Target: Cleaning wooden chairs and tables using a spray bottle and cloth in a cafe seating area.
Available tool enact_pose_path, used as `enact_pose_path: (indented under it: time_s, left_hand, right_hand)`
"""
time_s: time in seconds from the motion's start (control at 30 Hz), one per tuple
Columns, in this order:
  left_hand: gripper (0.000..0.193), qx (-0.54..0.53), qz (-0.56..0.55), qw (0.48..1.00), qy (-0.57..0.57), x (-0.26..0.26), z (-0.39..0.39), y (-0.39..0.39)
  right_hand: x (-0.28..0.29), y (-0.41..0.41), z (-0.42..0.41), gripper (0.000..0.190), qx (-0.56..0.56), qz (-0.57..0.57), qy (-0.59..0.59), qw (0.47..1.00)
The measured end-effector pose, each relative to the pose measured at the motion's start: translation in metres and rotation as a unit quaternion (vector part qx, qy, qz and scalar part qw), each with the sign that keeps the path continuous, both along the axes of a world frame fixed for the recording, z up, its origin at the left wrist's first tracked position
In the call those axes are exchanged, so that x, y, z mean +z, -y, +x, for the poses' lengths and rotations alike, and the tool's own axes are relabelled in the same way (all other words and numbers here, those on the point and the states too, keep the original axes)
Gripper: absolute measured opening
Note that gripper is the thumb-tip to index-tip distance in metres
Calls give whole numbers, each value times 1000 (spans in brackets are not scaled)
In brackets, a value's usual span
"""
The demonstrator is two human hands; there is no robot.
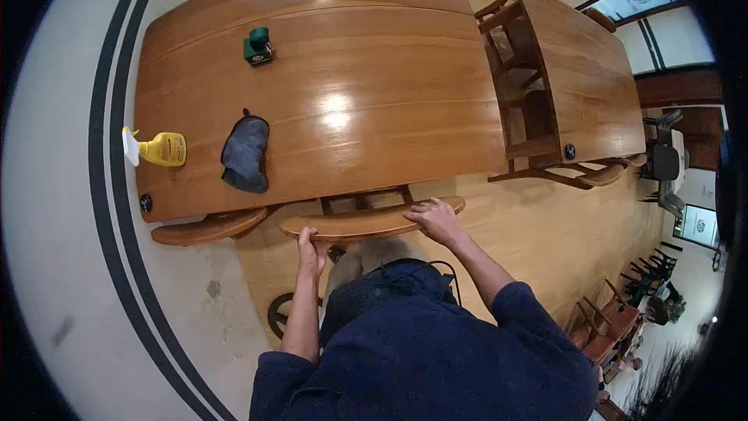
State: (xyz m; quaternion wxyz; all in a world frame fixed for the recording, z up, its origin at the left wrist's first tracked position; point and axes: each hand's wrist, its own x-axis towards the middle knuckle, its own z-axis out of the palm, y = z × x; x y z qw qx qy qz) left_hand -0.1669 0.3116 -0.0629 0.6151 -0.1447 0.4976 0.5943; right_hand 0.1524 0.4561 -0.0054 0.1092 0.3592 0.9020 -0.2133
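Observation:
Both of my hands hold the curved wooden backrest of a chair (356, 225) at the near edge of a long wooden table (374, 82). My left hand (311, 251) grips its left part, and my right hand (433, 220) is closed over its right part. On the table lie a folded grey cloth with dark edging (246, 155) and, left of it, a yellow spray bottle with a white trigger head (163, 149), lying on its side. A small green box with a round green top (258, 47) stands farther back.
Another chair's backrest (210, 228) is at the table's near left. A wall with two dark stripes (111, 187) runs along the left. A second wooden table (590, 70) with chairs stands to the right. Stacked chairs (648, 272) are at the far right.

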Motion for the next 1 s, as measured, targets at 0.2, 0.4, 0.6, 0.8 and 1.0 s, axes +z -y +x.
enact_pose_path:
  time_s: [0.2, 0.4, 0.6, 0.8, 1.0]
  left_hand:
    - [30, -10, -14, 1000, 6, -10, 3, 10]
    - [64, -163, -22, 986, -14, 19, -13, 12]
    - [80, -526, -82, 845, -57, 94, -87, 31]
    - [65, -521, -63, 845, -105, 103, -156, 38]
    - [66, -447, -67, 892, -21, 59, -139, 23]
  right_hand:
    - [0, 4, 4, 32, 14, -18, -17, 1000]
    - [5, 5, 1, 40, -14, -33, -27, 999]
    - [7, 6, -3, 39, -23, -10, -38, 999]
    - [15, 12, -19, 39, -90, -18, 43, 995]
    - [38, 17, -29, 81, -175, -3, 248, 953]
